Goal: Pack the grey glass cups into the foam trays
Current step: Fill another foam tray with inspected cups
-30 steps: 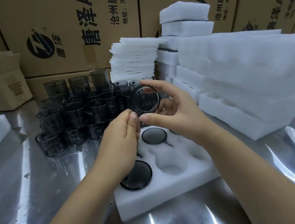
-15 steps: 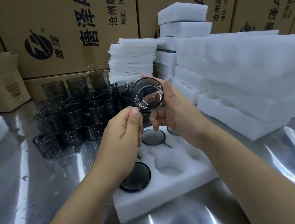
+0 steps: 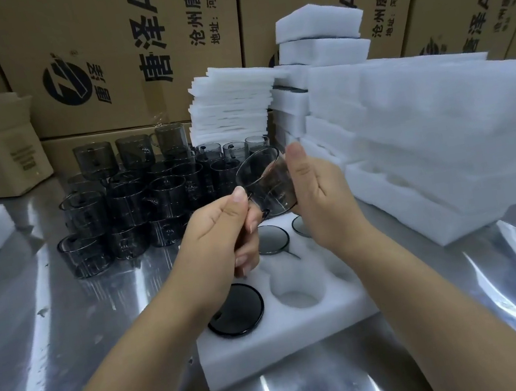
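Your hands meet over the far end of the tray, both clamped on one cup. Your left hand (image 3: 218,230) pinches the grey glass cup (image 3: 266,191) at its lower left edge, thumb on top and fingers curled beneath. Your right hand (image 3: 320,196) grips the cup's right side, thumb pointing up along the wall, fingers hidden behind the glass. Both forearms reach in from the lower edge and converge on the cup. It is held in the air, tilted, above the far pockets of the foam tray (image 3: 286,337), touching neither tray nor bench.

The foam tray lies on the steel bench (image 3: 36,326) directly below your hands. Its near-left pocket holds a seated cup (image 3: 238,310), seen as a dark disc. A second seated cup (image 3: 272,239) fills a far pocket. A third dark rim (image 3: 300,226) shows just beside it, mostly hidden by your right wrist. The near-centre pocket (image 3: 299,297) shows bare foam.

Left of the tray, a cluster of loose cups (image 3: 138,202) stands upright on the bench, those at the back standing higher. Behind the tray rises a pile of thin foam sheets (image 3: 231,109). To the right, stacked foam trays (image 3: 425,145) lie in layers. Printed cardboard cartons (image 3: 116,49) wall the back.
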